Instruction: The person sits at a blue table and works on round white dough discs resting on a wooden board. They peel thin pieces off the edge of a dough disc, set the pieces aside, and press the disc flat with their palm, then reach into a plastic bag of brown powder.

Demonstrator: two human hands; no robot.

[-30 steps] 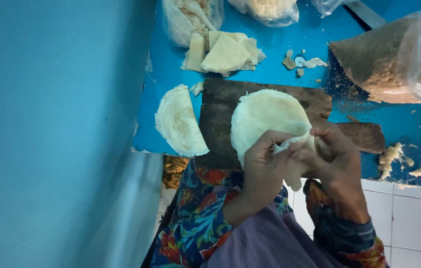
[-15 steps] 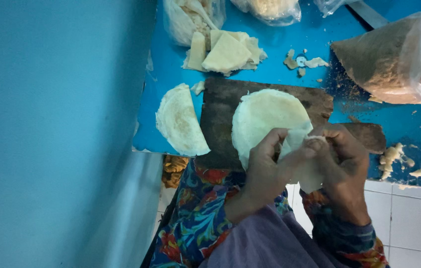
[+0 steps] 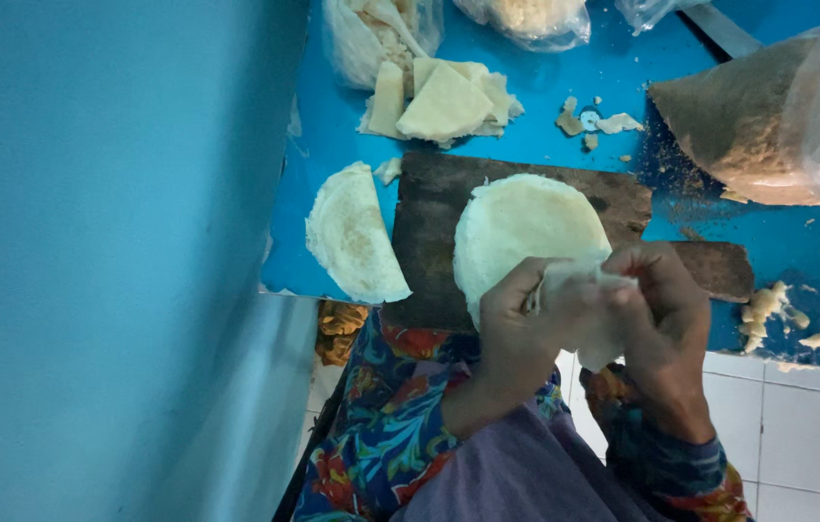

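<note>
At centre frame, both hands, left hand (image 3: 516, 333) and right hand (image 3: 656, 314), are now pinching the dough wrapper (image 3: 579, 309) tighter, folding it closed above the wooden board (image 3: 429, 232).

Blue table with a lot of dough stuff lying around

A folded half-round wrapper (image 3: 354, 235) hangs over the blue table (image 3: 613, 68) edge beside a dark wooden board (image 3: 429, 213); a pile of folded triangles (image 3: 444, 101) sits behind it, a plastic bag of brown crumbs (image 3: 767, 121) far right, dough scraps (image 3: 767, 307) nearby.
</note>
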